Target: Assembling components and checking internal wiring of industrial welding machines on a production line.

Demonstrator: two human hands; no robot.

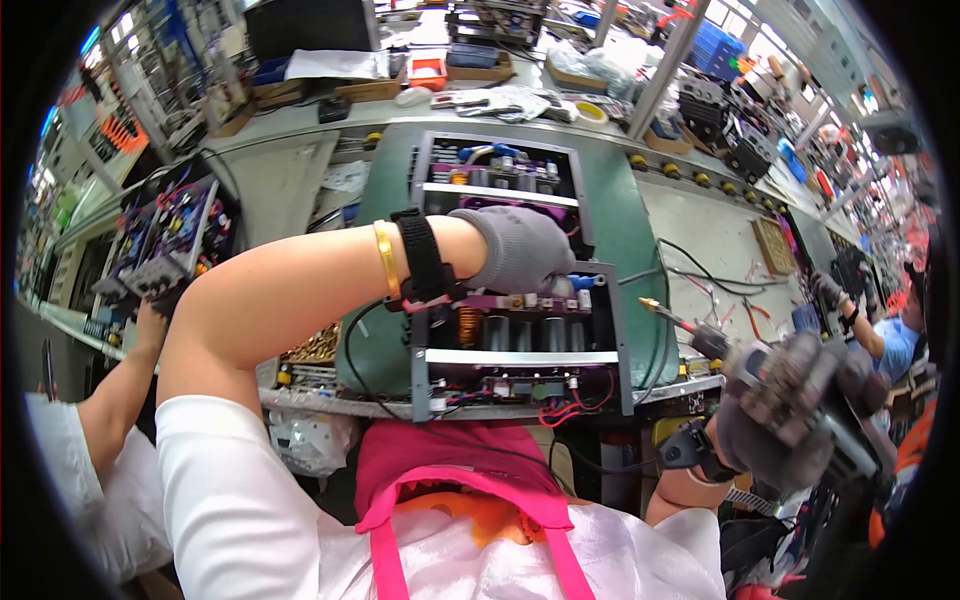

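Observation:
My left hand (518,248), in a grey glove, reaches across an open metal chassis (520,357) packed with circuit boards, capacitors and a copper coil. Its fingers curl down at a purple board near the chassis's far side; whatever they grip is hidden. Out to the right, my gloved right hand (785,405) is closed around a power screwdriver (712,340), somewhat blurred by motion. The screwdriver's bit points left, apart from the chassis, with a small brass-coloured piece (652,304) at its end. A second open chassis (500,193) stands just beyond.
Both chassis rest on a green mat (620,215). Black cables (715,275) and pliers (755,322) lie to the right. Brass-coloured parts (315,346) fill a tray at left. Co-workers' hands are at far left (160,302) and far right (830,290). Bins (427,72) line the back shelf.

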